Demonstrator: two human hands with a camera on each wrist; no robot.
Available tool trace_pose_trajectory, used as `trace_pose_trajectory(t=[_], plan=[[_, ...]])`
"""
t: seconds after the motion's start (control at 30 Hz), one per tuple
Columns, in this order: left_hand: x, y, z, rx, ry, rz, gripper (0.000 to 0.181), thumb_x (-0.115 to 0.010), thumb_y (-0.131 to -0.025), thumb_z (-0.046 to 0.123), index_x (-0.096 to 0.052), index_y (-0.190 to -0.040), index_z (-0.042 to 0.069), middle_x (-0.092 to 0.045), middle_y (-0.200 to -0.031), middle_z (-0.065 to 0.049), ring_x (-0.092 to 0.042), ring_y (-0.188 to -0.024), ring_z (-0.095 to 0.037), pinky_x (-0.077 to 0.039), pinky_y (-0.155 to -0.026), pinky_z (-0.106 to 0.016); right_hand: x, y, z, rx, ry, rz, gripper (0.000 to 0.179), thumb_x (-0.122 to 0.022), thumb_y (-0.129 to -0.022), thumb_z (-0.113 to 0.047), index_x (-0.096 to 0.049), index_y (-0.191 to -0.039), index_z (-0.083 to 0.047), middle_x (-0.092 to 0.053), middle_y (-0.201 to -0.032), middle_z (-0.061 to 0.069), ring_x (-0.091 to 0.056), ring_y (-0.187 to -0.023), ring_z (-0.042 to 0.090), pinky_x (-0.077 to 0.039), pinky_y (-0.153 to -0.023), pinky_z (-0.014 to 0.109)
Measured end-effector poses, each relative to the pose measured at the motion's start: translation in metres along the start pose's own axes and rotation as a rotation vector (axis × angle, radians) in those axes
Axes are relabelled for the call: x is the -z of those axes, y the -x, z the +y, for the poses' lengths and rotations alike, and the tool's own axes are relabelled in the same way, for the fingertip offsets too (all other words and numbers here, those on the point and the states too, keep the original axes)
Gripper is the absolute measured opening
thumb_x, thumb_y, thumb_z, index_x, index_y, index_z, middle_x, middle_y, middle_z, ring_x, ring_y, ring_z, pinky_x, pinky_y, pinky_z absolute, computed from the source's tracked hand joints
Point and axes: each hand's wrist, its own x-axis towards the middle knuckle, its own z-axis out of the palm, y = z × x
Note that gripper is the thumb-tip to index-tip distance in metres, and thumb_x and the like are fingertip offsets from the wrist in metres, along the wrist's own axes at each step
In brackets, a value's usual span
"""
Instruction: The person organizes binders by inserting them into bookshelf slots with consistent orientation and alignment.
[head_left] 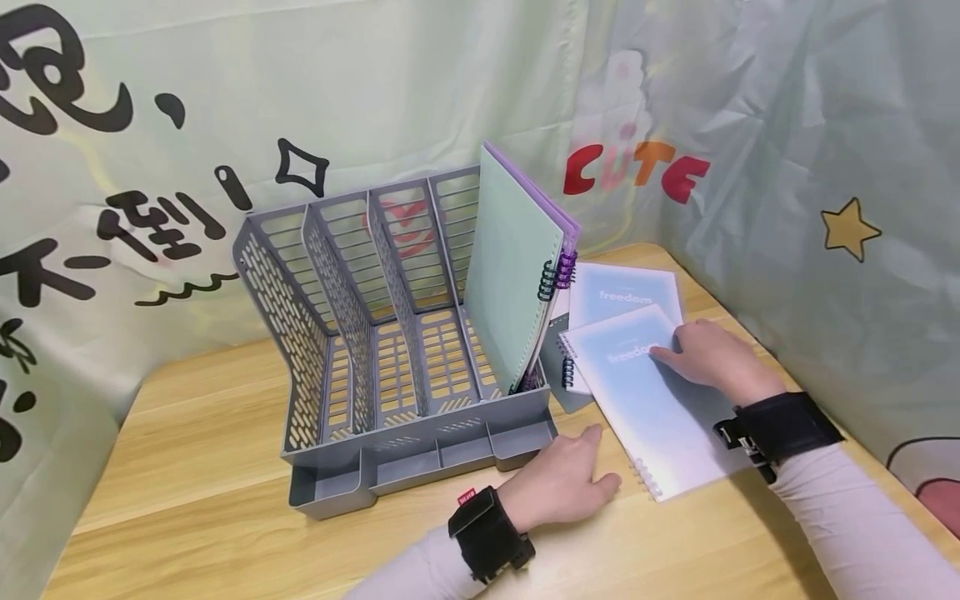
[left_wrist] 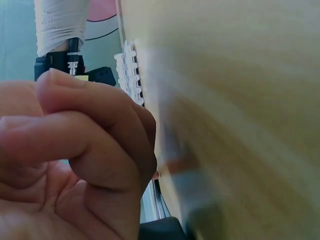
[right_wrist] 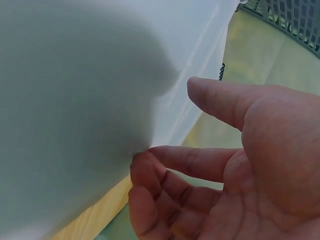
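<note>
My right hand (head_left: 712,354) touches the right edge of a blue-and-white "freedom" notebook (head_left: 652,417), its thumb over the cover. In the right wrist view, that thumb stands apart from the loosely bent fingers (right_wrist: 145,172) at the cover's edge. A second "freedom" notebook (head_left: 622,287) lies partly beneath the first. Near the grey file organizer's front right corner, my left hand (head_left: 562,483) hovers low over the table, holding nothing, with fingers loosely bent. Mint (head_left: 517,267) and purple (head_left: 531,190) spiral notebooks stand in the rightmost slot of the organizer (head_left: 420,433).
Several upright dividers (head_left: 397,292) split the organizer, and shallow compartments (head_left: 465,450) line its front. Something dark grey (head_left: 573,400) shows under the loose notebooks. Printed fabric (head_left: 450,83) hangs behind and to the right of the wooden table (head_left: 187,475).
</note>
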Motion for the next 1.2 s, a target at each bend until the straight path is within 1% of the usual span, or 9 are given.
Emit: trace_pose_trajectory(t=[0.17, 0.23, 0.43, 0.5, 0.6, 0.73, 0.97, 1.13, 1.2], plan=[[-0.003, -0.004, 0.004, 0.041, 0.017, -0.026, 0.081, -0.065, -0.105, 0.043, -0.031, -0.169, 0.006, -0.073, -0.078, -0.007, -0.075, -0.09, -0.009, -0.06, -0.099, -0.027, -0.003, 0.006, -0.005, -0.003, 0.035, 0.037, 0.061, -0.063, -0.105, -0.04, -0.062, -0.122, 0.019, -0.057, -0.113, 0.044, -0.059, -0.097, 0.052, -0.051, -0.082, 0.061], [-0.003, -0.006, 0.005, 0.047, 0.013, -0.027, 0.083, -0.065, -0.105, 0.043, -0.029, -0.169, 0.006, -0.07, -0.074, -0.005, -0.075, -0.089, -0.009, -0.06, -0.099, -0.027, -0.004, 0.008, -0.007, 0.003, 0.037, 0.041, 0.062, -0.064, -0.105, -0.04, -0.06, -0.124, 0.019, -0.057, -0.112, 0.045, -0.06, -0.098, 0.055, -0.051, -0.082, 0.063], [-0.005, -0.009, 0.008, 0.05, -0.009, -0.027, 0.083, -0.064, -0.105, 0.044, -0.029, -0.169, 0.005, -0.081, -0.104, -0.014, -0.074, -0.12, -0.015, -0.057, -0.107, -0.028, -0.007, 0.013, -0.014, 0.026, 0.035, 0.036, 0.066, -0.066, -0.104, -0.04, -0.057, -0.13, 0.019, -0.062, -0.109, 0.044, -0.062, -0.097, 0.055, -0.053, -0.081, 0.064], [-0.006, -0.01, 0.009, 0.056, -0.004, -0.035, 0.084, -0.063, -0.105, 0.045, -0.028, -0.17, 0.005, -0.081, -0.102, -0.013, -0.073, -0.123, -0.015, -0.055, -0.11, -0.028, -0.008, 0.015, -0.016, 0.04, 0.022, 0.037, 0.066, -0.067, -0.104, -0.039, -0.056, -0.133, 0.019, -0.063, -0.109, 0.043, -0.064, -0.097, 0.053, -0.054, -0.081, 0.064], [-0.005, -0.01, 0.008, 0.056, 0.03, -0.047, 0.085, -0.064, -0.105, 0.044, -0.026, -0.171, 0.006, -0.076, -0.08, -0.006, -0.077, -0.096, -0.011, -0.056, -0.108, -0.028, -0.011, 0.017, -0.019, 0.073, -0.004, 0.034, 0.064, -0.067, -0.104, -0.037, -0.056, -0.133, 0.019, -0.066, -0.108, 0.041, -0.066, -0.092, 0.046, -0.055, -0.081, 0.06], [-0.006, -0.008, 0.006, 0.051, 0.095, -0.059, 0.085, -0.065, -0.105, 0.04, -0.022, -0.172, 0.008, -0.062, -0.063, 0.005, -0.062, -0.061, -0.006, -0.059, -0.093, -0.025, -0.017, 0.022, -0.025, 0.112, -0.028, 0.017, 0.068, -0.07, -0.103, -0.038, -0.055, -0.135, 0.021, -0.066, -0.114, 0.042, -0.066, -0.089, 0.039, -0.057, -0.081, 0.056], [-0.007, -0.007, 0.003, 0.023, 0.189, -0.054, 0.085, -0.066, -0.104, 0.032, -0.02, -0.173, 0.01, -0.06, -0.065, 0.008, -0.059, -0.057, -0.006, -0.049, -0.064, -0.02, -0.022, 0.035, -0.037, 0.155, 0.005, 0.016, 0.082, -0.078, -0.095, -0.049, -0.058, -0.137, 0.02, -0.065, -0.114, 0.037, -0.064, -0.09, 0.036, -0.058, -0.085, 0.057], [-0.006, -0.006, 0.001, 0.015, 0.2, -0.052, 0.082, -0.062, -0.105, 0.027, -0.019, -0.173, 0.011, -0.056, -0.067, 0.005, -0.054, -0.055, -0.009, -0.051, -0.072, -0.021, -0.023, 0.046, -0.047, 0.196, -0.002, -0.004, 0.083, -0.08, -0.092, -0.052, -0.062, -0.134, 0.018, -0.068, -0.116, 0.035, -0.066, -0.094, 0.034, -0.059, -0.09, 0.058], [-0.006, -0.005, 0.001, 0.008, 0.19, -0.047, 0.079, -0.059, -0.106, 0.024, -0.02, -0.173, 0.011, -0.066, -0.077, 0.001, -0.057, -0.059, -0.01, -0.054, -0.081, -0.022, -0.023, 0.051, -0.05, 0.218, -0.012, -0.008, 0.084, -0.082, -0.09, -0.052, -0.063, -0.132, 0.018, -0.069, -0.114, 0.033, -0.066, -0.094, 0.033, -0.059, -0.089, 0.056]])
